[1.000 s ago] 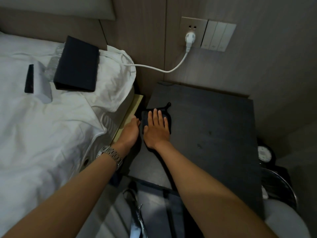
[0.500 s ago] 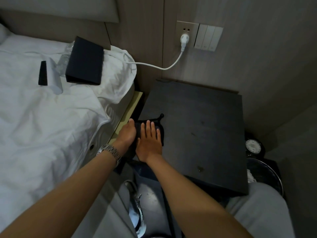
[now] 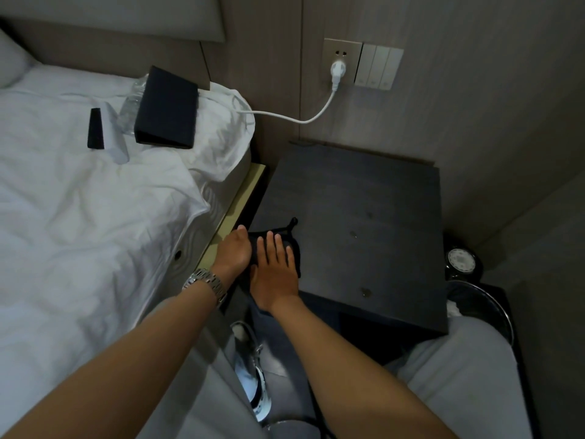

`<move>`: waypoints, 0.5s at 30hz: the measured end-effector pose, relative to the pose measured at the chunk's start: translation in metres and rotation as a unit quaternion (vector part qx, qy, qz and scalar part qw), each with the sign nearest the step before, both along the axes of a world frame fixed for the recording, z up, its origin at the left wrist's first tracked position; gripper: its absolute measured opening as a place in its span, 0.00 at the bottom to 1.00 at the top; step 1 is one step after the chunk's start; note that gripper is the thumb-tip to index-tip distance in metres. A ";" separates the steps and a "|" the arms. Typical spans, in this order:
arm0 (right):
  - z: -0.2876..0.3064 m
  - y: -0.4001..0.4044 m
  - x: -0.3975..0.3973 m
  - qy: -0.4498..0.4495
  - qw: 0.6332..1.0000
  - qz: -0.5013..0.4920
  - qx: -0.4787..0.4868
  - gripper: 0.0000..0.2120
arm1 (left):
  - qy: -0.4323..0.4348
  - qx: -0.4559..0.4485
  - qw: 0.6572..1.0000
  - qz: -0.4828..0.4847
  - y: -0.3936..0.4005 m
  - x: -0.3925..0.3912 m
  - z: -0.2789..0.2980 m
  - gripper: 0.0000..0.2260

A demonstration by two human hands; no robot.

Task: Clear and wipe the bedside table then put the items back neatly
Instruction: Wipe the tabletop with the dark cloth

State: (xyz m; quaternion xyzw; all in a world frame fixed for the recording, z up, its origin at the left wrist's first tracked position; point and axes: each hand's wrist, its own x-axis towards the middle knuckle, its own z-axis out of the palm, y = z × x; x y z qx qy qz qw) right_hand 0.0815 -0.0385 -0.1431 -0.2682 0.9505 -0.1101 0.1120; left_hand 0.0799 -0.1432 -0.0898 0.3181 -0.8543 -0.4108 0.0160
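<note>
Nearest to me, the person's two forearms reach out over their grey-trousered knees toward the near-left corner of the bedside table (image 3: 364, 198). The right hand (image 3: 274, 270) lies flat, fingers straight and together, pressing a dark cloth (image 3: 292, 245) onto the tabletop; the cloth sits directly under the palm and shows just past the fingertips. The left hand (image 3: 233, 252), a metal watch (image 3: 207, 284) on its wrist, rests at the table's left edge touching the cloth's side; whether its fingers curl round that edge I cannot tell. From the right hand, the unwiped expanse lies ahead and to the right, toward the wall, so that hand looks best placed for the next stroke. Further off on the bed (image 3: 79, 232) lie the cleared items: a dark folder (image 3: 166, 110), a small dark remote-like thing (image 3: 95, 129) and a clear bottle (image 3: 133, 99).
</note>
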 end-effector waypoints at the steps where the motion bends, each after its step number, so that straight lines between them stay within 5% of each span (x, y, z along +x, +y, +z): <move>1: -0.001 0.001 0.003 0.003 1.000 0.001 0.002 0.30 | -0.006 -0.007 1.000 -0.004 0.001 0.001 0.000 0.24; 15: -0.005 0.027 0.022 0.013 1.000 0.002 0.019 0.37 | -0.057 -0.071 0.992 -0.090 0.032 0.028 -0.006 0.17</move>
